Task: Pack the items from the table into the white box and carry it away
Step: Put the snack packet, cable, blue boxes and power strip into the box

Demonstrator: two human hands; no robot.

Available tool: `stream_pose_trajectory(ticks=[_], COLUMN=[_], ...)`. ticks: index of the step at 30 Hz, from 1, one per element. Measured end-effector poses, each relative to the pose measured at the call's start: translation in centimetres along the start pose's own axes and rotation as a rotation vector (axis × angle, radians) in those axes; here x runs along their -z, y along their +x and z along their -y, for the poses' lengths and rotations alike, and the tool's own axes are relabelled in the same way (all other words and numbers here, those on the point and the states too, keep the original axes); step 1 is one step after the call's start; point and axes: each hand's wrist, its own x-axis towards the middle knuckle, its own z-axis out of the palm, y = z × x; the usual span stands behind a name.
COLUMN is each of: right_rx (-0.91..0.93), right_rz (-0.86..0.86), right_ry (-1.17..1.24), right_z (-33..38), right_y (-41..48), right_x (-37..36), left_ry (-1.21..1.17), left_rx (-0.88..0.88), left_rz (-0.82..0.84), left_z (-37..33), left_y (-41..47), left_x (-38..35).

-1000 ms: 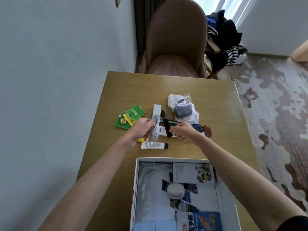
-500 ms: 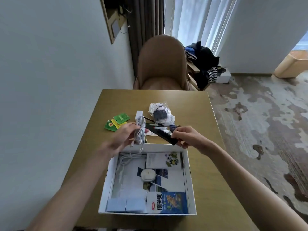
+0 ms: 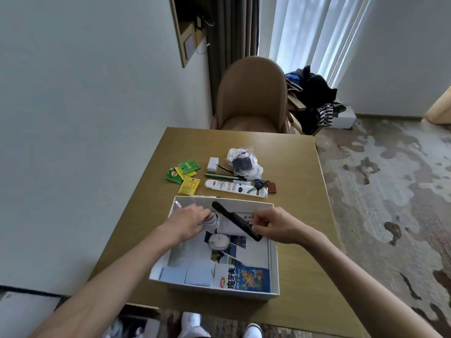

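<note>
The white box point(image 3: 273, 262) sits on the wooden table point(image 3: 292, 167) in front of me. My left hand point(image 3: 186, 219) is inside its far left corner, closed on a coiled white cable point(image 3: 211, 219). My right hand point(image 3: 275, 224) hovers over the box's far right part, gripping a black comb point(image 3: 234, 217) that slants across the box. Inside lie a round white device point(image 3: 219, 241), leaflets and a blue snack packet point(image 3: 244, 279). Beyond the box, on the table, are tea sachets point(image 3: 184, 173), a white tube point(image 3: 228, 186), a small white adapter point(image 3: 212, 164) and a plastic bag with a dark item point(image 3: 244, 162).
A tan chair point(image 3: 251, 98) stands at the table's far edge. The wall runs close along the left. Clothes are piled on a stand point(image 3: 312, 98) at the back right. Patterned carpet lies to the right. My white shoes point(image 3: 192, 323) show below the table's near edge.
Both hands came back from the items on the table to over the box, the left carrying the cable, the right carrying the comb. The view pulled back and tilted up.
</note>
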Motion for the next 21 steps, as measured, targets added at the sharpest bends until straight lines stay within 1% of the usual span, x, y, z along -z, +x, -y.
stream_pose_trajectory(ticks=[3, 6, 9, 11, 14, 16, 19, 21], right_rx=[-0.044, -0.086, -0.100, -0.123, -0.155, -0.096, 0.034, 0.037], right_rz=[0.020, -0.005, -0.180, -0.289, -0.344, -0.316, -0.191, -0.108], right_ry=[-0.271, -0.476, -0.674, -0.737, -0.760, -0.777, -0.777, -0.807], right_z=[-0.2, -0.2, -0.1, 0.0, 0.0, 0.1, 0.2, 0.2], right_y=[0.2, 0.8, 1.8, 2.4, 3.3, 3.8, 4.7, 5.2], right_x=[0.1, 0.1, -0.7, -1.3, -2.1, -2.9, -4.5, -5.3], left_ry=[0.182, 0.253, 0.290, 0.293, 0.290, 0.273, 0.157, 0.104], left_rx=[-0.042, -0.039, -0.034, -0.031, -0.069, -0.106, -0.128, -0.119], left_rz=[0.099, 0.145, 0.144, 0.111, 0.040, 0.011, -0.011, -0.042], left_z=[0.0, 0.5, 1.1, 1.5, 2.1, 2.4, 2.8, 3.1], left_y=[1.3, 1.8, 2.0, 2.1, 2.2, 2.1, 1.8, 1.6], left_x=[-1.2, -2.2, -2.9, -3.0, -3.4, -3.7, -4.0, -3.8])
